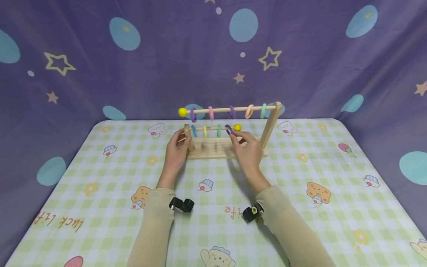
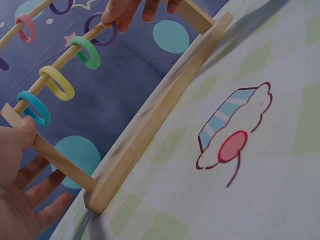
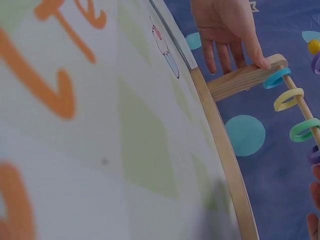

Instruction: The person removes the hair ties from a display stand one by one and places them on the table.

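Note:
A wooden rack (image 1: 213, 152) with two rods stands on the table. My left hand (image 1: 176, 151) holds its short post (image 2: 67, 165) near the top, thumb on one side and the other fingers behind. At the lower rod's free end, my right hand (image 1: 248, 149) pinches a dark purple ring (image 1: 228, 128) beside a yellow ball (image 1: 237, 127). Along that rod hang a blue ring (image 2: 35, 106), a yellow ring (image 2: 59, 84) and a green ring (image 2: 87, 52). The right fingertips partly cover the purple ring in the left wrist view.
The upper rod (image 1: 221, 110) carries several rings, among them a pink ring (image 1: 211, 113) and an orange ring (image 1: 249, 111), with a yellow ball (image 1: 182, 112) at its end. A tall post (image 1: 271, 126) supports it on the right. Behind the checked tablecloth (image 1: 116, 167) hangs a purple curtain (image 1: 166, 55).

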`<state>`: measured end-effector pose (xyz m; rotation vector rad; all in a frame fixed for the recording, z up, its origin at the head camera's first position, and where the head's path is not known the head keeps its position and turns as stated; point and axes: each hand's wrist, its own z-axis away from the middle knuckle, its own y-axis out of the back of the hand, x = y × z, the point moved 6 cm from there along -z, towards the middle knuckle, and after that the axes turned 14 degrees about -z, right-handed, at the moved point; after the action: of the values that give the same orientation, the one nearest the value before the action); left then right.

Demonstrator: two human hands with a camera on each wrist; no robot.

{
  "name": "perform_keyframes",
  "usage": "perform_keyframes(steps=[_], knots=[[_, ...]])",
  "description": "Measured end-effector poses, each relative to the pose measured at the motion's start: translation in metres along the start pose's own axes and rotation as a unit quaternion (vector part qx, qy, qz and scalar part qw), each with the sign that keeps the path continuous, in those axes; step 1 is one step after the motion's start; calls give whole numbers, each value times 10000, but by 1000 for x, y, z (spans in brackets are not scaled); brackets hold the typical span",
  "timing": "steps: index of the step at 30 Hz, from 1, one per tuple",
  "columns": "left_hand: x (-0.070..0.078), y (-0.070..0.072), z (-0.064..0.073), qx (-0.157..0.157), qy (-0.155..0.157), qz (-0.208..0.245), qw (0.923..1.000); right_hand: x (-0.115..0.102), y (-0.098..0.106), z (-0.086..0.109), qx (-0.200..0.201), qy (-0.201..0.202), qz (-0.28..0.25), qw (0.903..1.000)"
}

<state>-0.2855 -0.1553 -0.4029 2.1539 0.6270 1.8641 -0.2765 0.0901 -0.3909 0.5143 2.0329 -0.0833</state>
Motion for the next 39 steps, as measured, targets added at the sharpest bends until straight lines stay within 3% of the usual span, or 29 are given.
perform_keyframes(steps=[2, 18, 26, 39], knots=[[-6, -1, -2, 23, -4, -13, 10000, 0, 2, 0, 33, -6, 46, 10000], [-4, -1, -2, 23, -70, -123, 9999, 4, 17, -5, 415, -374, 62, 9984], [-2, 1, -1, 1, -12, -142, 9999, 7, 19, -7, 319, -547, -188, 9978], [-4, 0, -2, -10, 15, -144, 9999, 8, 25, -15, 199, -569, -126, 9981]])
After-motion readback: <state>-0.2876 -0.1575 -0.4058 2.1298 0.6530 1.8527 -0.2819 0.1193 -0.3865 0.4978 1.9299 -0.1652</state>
